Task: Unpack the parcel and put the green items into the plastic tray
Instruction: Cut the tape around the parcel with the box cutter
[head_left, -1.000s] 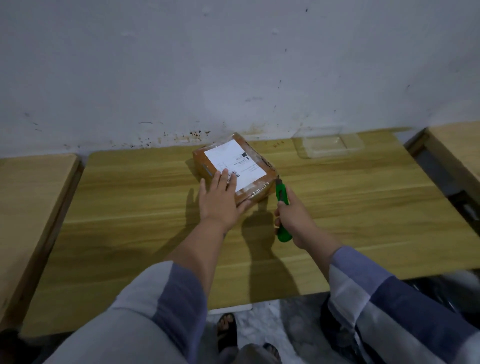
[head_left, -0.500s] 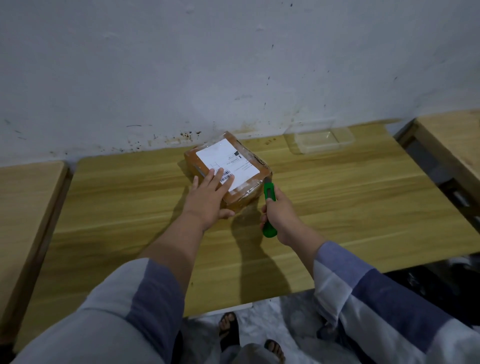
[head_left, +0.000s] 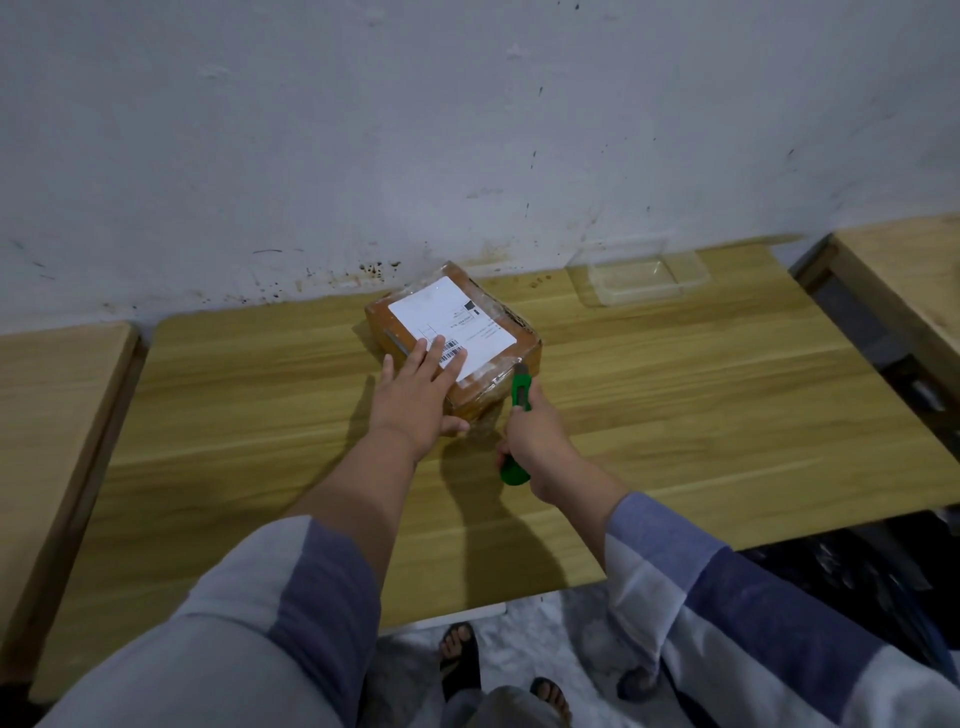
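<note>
A brown taped parcel (head_left: 457, 332) (white shipping label on top) lies flat and unopened mid-surface. A clear plastic tray (head_left: 644, 275) sits well apart at the far edge.

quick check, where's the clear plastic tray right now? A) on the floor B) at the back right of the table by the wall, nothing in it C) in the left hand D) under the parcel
B: the plastic tray sits on the table against the wall, back right of the parcel, with nothing visible inside; the left hand only presses on the parcel.
</note>
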